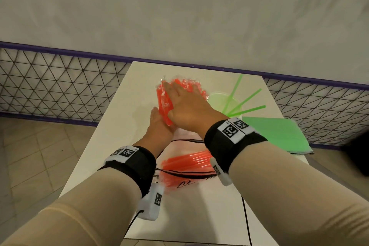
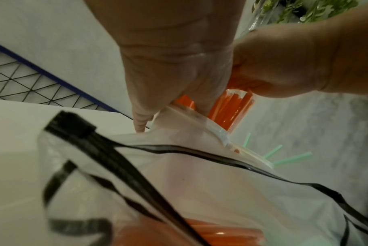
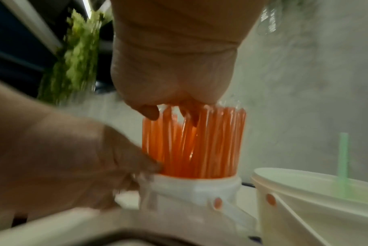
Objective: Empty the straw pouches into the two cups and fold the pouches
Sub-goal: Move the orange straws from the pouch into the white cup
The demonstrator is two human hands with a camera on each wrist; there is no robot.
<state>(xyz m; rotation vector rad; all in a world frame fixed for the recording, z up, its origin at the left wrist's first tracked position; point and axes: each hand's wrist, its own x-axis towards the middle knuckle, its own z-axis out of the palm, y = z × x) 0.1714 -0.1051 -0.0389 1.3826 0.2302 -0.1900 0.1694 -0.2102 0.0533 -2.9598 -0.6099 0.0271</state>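
Note:
A bundle of orange straws (image 1: pixel 165 104) (image 3: pixel 191 146) stands in a white cup (image 3: pixel 191 186); the head view hides that cup. My right hand (image 1: pixel 189 104) lies over the straw tops, fingertips curled onto them and thumb against the bundle's side. My left hand (image 1: pixel 159 126) cups the bundle low on its left, by the cup's rim. A second cup (image 1: pixel 221 100) (image 3: pixel 305 199) to the right holds three green straws (image 1: pixel 247 98). A clear black-trimmed pouch (image 1: pixel 189 164) (image 2: pixel 199 191) with more orange straws lies under my wrists.
A flat green pouch (image 1: pixel 275 134) lies at the right edge of the narrow white table (image 1: pixel 119 126). A mesh fence (image 1: pixel 60 86) with a purple rail runs behind the table. Tiled floor lies to the left.

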